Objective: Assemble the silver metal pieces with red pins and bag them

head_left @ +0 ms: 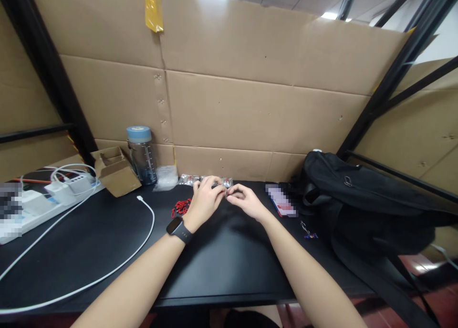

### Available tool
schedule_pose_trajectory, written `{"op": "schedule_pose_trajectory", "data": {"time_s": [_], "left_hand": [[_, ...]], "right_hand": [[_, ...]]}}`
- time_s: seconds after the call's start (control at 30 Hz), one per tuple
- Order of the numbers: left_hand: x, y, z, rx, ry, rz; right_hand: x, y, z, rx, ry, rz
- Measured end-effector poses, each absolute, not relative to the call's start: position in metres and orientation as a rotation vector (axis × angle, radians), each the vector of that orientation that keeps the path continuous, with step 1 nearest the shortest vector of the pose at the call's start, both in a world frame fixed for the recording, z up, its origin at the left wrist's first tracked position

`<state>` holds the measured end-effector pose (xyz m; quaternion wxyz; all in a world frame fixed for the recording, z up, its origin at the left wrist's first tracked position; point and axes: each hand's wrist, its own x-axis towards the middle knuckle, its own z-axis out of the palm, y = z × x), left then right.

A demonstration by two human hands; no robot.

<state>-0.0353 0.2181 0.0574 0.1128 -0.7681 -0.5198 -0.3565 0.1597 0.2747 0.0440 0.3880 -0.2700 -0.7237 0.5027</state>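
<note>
My left hand [207,196], with a dark watch [176,227] on its wrist, is over the middle of the black table [214,266]. Its fingers are pinched on something small that I cannot make out. Close on its right, my right hand [245,200] pinches at the same small spot, and the fingertips of both hands nearly meet. Red cords [182,207] lie in a loose heap left of my left hand. Behind the hands are clear shiny packets [189,179] with small red parts, partly hidden by my fingers.
At the left are a white power strip [53,208], a white cable [153,218], an open cardboard box [118,171] and a blue-lidded bottle [143,156]. A phone [281,200], a keychain [308,231] and a black bag [358,199] lie right. Cardboard [250,113] walls the back.
</note>
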Motion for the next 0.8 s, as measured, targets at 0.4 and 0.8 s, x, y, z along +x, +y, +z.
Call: {"op": "schedule_pose_trajectory", "data": {"time_s": [0.4, 0.8], "left_hand": [[-0.050, 0.224, 0.055, -2.317, -1.630, -0.896], [-0.084, 0.240, 0.036, -2.350, -1.919, -0.528]], "right_hand": [[0.165, 0.281, 0.041, -0.828, -2.155, 0.711], [0.185, 0.275, 0.062, -0.838, -2.458, 0.594]]}}
